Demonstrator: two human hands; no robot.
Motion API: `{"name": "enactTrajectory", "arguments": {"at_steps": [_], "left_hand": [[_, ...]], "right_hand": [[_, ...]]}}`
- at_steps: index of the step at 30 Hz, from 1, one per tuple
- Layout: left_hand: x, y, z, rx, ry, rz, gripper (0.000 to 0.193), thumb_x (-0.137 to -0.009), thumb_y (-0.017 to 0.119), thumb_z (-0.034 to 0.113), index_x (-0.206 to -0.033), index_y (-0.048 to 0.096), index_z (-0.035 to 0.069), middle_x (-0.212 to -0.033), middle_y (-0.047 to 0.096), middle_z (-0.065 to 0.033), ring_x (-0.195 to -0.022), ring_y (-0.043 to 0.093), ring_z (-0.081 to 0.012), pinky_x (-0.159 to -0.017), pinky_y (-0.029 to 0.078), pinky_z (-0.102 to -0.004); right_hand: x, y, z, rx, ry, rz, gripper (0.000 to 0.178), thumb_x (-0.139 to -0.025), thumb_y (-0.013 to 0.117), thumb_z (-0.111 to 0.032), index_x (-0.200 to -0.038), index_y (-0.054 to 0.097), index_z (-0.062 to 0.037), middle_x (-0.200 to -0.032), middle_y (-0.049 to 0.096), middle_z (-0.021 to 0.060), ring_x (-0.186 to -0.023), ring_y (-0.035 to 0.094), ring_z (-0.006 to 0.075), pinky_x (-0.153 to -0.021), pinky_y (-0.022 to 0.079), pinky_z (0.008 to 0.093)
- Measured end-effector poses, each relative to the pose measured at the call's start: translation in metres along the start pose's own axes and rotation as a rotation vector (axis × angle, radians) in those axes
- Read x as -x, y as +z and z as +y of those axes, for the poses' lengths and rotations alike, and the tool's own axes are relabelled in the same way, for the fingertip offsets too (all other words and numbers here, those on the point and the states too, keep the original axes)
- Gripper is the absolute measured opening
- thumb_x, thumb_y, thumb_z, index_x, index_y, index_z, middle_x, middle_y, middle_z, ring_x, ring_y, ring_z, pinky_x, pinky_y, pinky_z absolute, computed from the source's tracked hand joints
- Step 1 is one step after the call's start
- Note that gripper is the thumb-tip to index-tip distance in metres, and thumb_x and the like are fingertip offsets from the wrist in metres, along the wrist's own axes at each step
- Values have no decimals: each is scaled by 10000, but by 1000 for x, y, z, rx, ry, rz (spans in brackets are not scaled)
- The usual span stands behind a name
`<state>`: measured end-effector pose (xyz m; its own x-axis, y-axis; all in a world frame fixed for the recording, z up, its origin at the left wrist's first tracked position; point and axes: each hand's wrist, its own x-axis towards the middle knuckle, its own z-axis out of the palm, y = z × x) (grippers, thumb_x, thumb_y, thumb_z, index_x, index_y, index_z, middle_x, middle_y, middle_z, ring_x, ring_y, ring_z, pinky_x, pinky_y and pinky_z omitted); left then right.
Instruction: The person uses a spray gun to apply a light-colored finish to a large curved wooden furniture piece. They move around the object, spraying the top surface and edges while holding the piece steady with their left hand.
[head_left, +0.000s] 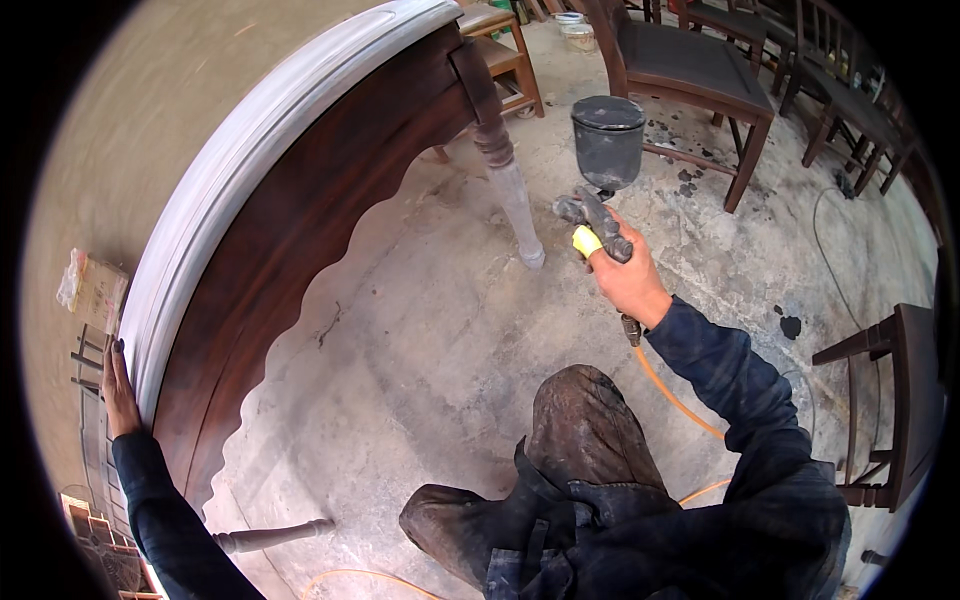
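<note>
My right hand is wrapped round the handle of a spray gun, which has a patch of yellow on its side. Above the gun stands its dark, lidded paint cup, and an orange hose runs from the handle. On the left a wooden table spreads its scalloped, dark reddish-brown apron; its moulded edge is whitish. One turned leg is partly greyish, with the gun to its right. My left hand lies with straight fingers against the outer side of the pale edge.
Dark wooden chairs stand at the back right, and another chair is close on my right. A second turned table leg shows at lower left. Dark spots mark the concrete floor. A cardboard box sits beyond the table.
</note>
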<state>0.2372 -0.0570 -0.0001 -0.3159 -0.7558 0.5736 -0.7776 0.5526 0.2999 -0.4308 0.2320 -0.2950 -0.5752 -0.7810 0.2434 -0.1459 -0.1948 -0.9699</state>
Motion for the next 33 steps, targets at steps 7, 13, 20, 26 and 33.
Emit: {"name": "enactTrajectory", "arguments": {"at_steps": [7, 13, 20, 26, 33], "left_hand": [[2, -4, 4, 43, -35, 23, 490, -1106, 393, 272, -1479, 424, -43, -1461, 509, -151, -1365, 464, -212, -1155, 334, -328], [0, -7, -15, 184, -33, 6, 486, -1107, 387, 259, -1486, 414, -44, -1476, 494, -148, -1380, 447, -204, -1157, 330, -325], [5, -1, -4, 56, -93, -13, 480, -1110, 368, 249, -1495, 405, -36, -1491, 485, -152, -1388, 444, -211, -1167, 320, -330], [1, -17, -45, 84, -60, -8, 493, -1109, 371, 267, -1504, 396, -27, -1513, 472, -146, -1405, 430, -205, -1171, 311, -327], [1, -16, -24, 224, -204, 17, 559, -1100, 391, 337, -1533, 347, -13, -1546, 430, -131, -1414, 414, -185, -1174, 317, -321]], "right_hand": [[-4, -26, 9, 50, 61, 78, 502, -892, 561, -17, -1393, 527, -14, -859, 632, 12, -698, 557, 59, -622, 459, 235], [6, -7, 8, 3, 66, -12, 488, -910, 555, -27, -1397, 522, -15, -859, 635, 11, -705, 572, 67, -636, 471, 235], [8, -4, 14, -122, -96, 29, 461, -957, 565, -66, -1412, 510, -21, -891, 665, 22, -729, 595, 78, -671, 495, 239], [18, -10, 67, -114, 21, 62, 461, -958, 568, -61, -1413, 510, -23, -865, 649, 1, -706, 580, 69, -644, 486, 238], [40, -10, 139, -181, 224, 81, 439, -940, 556, -30, -1378, 537, -31, -843, 627, -6, -689, 560, 58, -615, 464, 234]]}}
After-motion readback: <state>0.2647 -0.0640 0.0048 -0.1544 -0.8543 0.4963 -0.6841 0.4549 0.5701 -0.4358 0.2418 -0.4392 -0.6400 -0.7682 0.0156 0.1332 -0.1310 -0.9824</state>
